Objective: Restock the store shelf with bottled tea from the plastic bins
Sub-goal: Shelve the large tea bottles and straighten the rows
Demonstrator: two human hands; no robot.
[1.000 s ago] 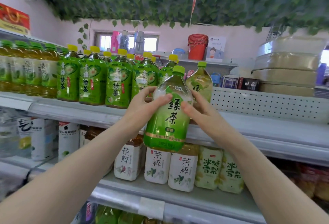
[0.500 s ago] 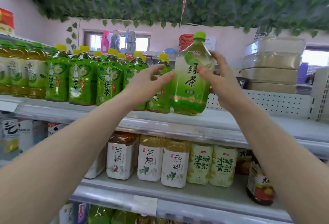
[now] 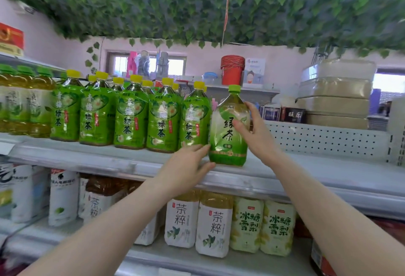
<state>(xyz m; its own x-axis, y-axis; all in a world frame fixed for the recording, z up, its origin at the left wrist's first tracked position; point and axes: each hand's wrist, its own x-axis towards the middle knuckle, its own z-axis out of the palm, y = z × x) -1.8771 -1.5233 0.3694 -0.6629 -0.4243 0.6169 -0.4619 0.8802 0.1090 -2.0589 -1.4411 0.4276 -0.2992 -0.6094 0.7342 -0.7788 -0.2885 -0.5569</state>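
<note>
A green tea bottle [image 3: 228, 142] with a light green cap stands upright on the top shelf [image 3: 306, 172], at the right end of a row of yellow-capped green tea bottles [image 3: 129, 120]. My right hand [image 3: 254, 133] grips its right side, thumb across the label and fingers behind. My left hand [image 3: 188, 163] is lower, with straight fingers touching the bottle's lower left edge near the shelf. No plastic bins are in view.
Green-capped yellow tea bottles [image 3: 24, 102] fill the far left of the top shelf. A perforated back panel [image 3: 328, 137] runs behind the bare right part. White-labelled tea bottles [image 3: 197, 221] and pear drinks [image 3: 263, 225] fill the shelf below. Leafy garlands hang overhead.
The bottle has gone from held in the air to standing on the top shelf beside the row. My left hand has slid down from its side to its base.
</note>
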